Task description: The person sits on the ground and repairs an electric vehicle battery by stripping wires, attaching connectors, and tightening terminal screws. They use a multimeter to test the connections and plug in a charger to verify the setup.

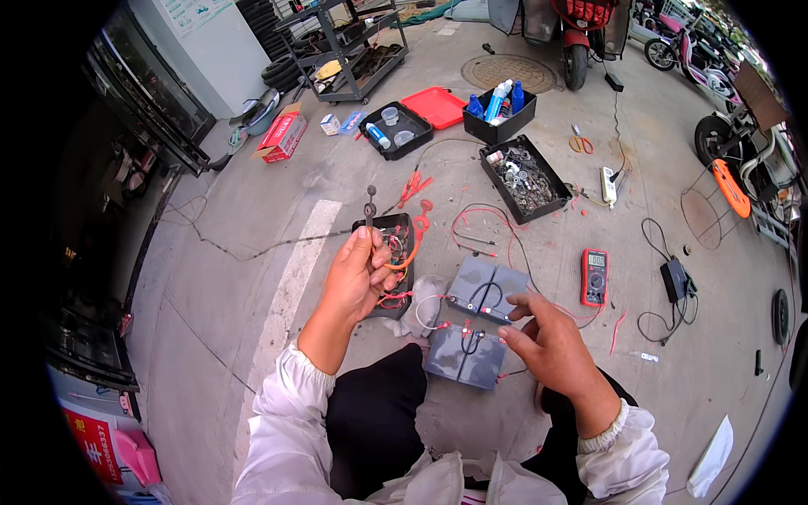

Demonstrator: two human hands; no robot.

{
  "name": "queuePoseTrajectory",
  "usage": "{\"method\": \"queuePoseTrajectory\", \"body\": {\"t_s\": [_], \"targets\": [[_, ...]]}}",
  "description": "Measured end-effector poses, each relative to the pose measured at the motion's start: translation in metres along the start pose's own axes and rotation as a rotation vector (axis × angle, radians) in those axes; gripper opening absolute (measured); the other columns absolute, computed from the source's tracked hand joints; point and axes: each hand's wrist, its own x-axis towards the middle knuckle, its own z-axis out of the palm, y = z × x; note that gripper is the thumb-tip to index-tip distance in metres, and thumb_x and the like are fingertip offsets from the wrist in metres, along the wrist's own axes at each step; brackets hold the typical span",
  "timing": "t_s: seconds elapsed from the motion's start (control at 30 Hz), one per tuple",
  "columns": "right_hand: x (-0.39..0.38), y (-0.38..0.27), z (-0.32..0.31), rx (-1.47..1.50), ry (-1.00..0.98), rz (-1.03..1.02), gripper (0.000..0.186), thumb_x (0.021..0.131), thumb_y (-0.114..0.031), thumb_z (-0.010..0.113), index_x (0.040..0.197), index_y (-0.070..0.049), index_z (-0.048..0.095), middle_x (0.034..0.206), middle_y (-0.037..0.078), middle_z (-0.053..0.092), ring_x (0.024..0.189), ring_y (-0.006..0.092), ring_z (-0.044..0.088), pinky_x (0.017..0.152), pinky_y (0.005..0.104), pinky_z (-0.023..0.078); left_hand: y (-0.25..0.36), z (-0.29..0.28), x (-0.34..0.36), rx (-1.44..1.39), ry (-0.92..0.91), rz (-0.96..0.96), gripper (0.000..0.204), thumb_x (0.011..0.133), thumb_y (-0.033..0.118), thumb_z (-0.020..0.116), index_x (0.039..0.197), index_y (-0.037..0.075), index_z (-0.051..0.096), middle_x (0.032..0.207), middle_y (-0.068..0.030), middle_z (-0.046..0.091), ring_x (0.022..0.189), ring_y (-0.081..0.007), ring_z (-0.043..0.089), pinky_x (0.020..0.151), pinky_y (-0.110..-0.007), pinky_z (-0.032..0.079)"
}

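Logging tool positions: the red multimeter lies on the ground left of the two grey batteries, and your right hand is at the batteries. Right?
Not quite. The multimeter lies on the ground to the right of the batteries, not left, as the head view shows. The right hand is indeed at the batteries.
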Motion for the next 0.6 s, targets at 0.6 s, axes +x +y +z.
{"method": "queuePoseTrajectory", "body": {"t_s": [0.6], "targets": [[-0.013,0.029,-0.054,0.609,0.014,0.148,0.024,0.092,-0.027,0.071,0.098,-0.004,0.070,0.082,0.003,0.068,0.069,0.0081,0.060,0.066,0.0214,0.049,-0.061,0.111,-0.077,-0.353,-0.474,0.029,0.045,0.110,0.039,0.028,0.130,0.006,0.052,0.062,0.0044,0.040,0.064,-0.0100,0.050,0.085,-0.037,0.048]]}}
